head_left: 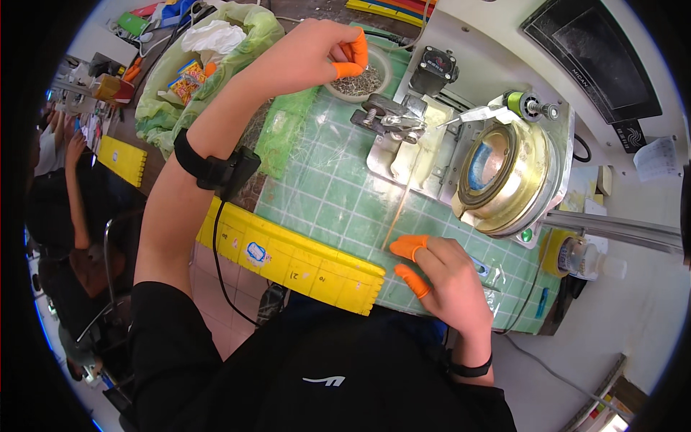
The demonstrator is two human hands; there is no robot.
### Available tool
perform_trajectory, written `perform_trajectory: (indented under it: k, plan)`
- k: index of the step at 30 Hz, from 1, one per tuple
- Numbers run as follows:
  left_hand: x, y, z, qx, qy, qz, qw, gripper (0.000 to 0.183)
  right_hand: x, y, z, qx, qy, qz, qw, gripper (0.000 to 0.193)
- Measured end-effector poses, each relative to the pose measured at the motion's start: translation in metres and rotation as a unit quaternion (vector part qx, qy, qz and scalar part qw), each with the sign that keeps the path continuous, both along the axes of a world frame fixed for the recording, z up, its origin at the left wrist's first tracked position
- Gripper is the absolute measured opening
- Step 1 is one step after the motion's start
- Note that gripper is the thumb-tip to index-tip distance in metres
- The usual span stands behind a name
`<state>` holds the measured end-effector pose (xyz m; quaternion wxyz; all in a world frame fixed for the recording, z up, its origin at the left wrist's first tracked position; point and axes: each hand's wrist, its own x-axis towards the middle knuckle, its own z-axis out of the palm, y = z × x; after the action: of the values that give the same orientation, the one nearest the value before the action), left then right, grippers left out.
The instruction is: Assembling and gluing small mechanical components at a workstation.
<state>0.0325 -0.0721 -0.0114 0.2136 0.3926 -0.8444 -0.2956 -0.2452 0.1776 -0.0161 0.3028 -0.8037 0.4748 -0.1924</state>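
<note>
Right hand [446, 270], nearest, rests on the green tabletop [324, 187], its orange-capped fingertips [409, 247] pinching the near end of a thin pale rod [400, 209]. That rod's long axis runs near to far, tilting slightly right, its far end pointing at the metal clamp [389, 119] beside the brass ring [504, 176]. Farther off, the left hand [309, 57] dips over a small bowl [363, 81], capped fingertips pinched together; whether they grip anything I cannot tell. Held at one end only, the slim rod could bend or skid off line, or small pieces could drop outside the bowl.
</note>
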Motion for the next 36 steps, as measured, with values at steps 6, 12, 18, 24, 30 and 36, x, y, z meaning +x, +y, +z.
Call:
perform_trajectory:
  k: [6,12,18,24,30,36]
  plan:
    - [0.002,-0.003,0.001,0.041,0.026,0.015,0.999,0.012,0.000,-0.002,0.001,-0.009,-0.009,-0.002,1.000,0.023]
    - [0.000,-0.006,-0.003,0.054,0.076,0.005,0.996,0.014,-0.001,-0.003,0.003,-0.015,-0.008,-0.006,1.000,0.022]
    - [0.028,0.016,0.011,0.006,0.131,0.009,0.991,0.014,0.001,0.002,0.007,-0.022,-0.015,-0.006,1.000,0.021]
    - [0.015,0.136,0.024,0.156,0.340,-0.030,0.927,0.016,0.011,-0.002,0.013,-0.019,-0.084,-0.012,0.996,0.026]
    - [-0.005,0.212,0.005,0.175,0.461,-0.018,0.870,0.025,0.058,-0.017,0.039,-0.053,-0.282,-0.038,0.957,0.033]
    - [-0.012,0.233,0.001,0.262,0.538,0.049,0.800,0.027,0.064,-0.018,0.031,-0.015,-0.401,-0.024,0.916,0.027]
